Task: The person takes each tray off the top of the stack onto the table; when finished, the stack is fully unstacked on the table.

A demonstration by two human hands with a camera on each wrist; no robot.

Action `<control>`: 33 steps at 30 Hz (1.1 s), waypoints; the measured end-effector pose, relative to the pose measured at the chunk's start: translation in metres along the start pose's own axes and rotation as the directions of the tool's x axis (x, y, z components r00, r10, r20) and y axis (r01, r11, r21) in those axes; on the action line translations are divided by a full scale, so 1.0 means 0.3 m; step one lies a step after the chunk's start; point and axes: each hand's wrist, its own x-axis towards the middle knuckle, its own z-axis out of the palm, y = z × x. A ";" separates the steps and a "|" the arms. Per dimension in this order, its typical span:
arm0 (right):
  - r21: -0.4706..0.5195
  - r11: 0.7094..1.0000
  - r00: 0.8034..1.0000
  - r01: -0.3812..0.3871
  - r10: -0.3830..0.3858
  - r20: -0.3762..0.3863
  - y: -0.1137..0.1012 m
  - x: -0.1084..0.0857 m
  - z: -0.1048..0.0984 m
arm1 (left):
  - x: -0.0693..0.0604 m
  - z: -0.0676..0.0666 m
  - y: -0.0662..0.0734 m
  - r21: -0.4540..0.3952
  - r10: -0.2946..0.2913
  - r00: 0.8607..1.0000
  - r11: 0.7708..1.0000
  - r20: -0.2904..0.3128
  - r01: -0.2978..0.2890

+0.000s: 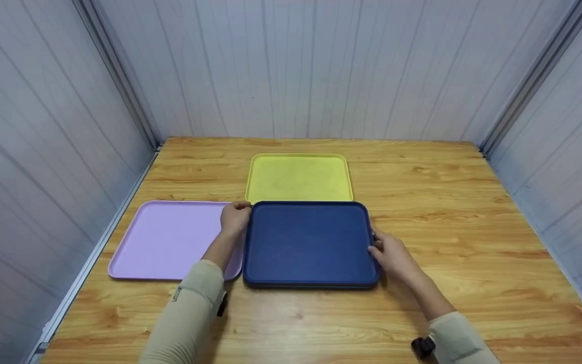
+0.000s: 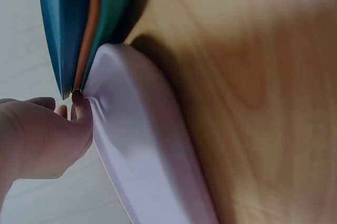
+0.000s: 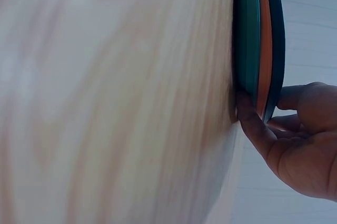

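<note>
A dark blue tray lies on top of a stack, with an orange tray and a green tray beneath it in the wrist views. With bent fingers, my left hand holds the stack's far left corner, above the edge of a purple tray. My right hand grips the stack's right side. The right wrist view shows my right hand with one finger at the green tray's underside and the thumb by the blue tray. Parts of the left fingertips are hidden at the rim.
A yellow tray lies behind the stack, its near edge close to the blue tray's far edge. The purple tray is directly left of the stack. Pale panel walls enclose the wooden table at the back and both sides.
</note>
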 end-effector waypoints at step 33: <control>0.001 0.994 0.992 -0.107 0.107 -0.061 -0.014 0.004 -0.012 | -0.080 -0.047 -0.114 0.017 0.132 0.984 0.991 0.116 -0.135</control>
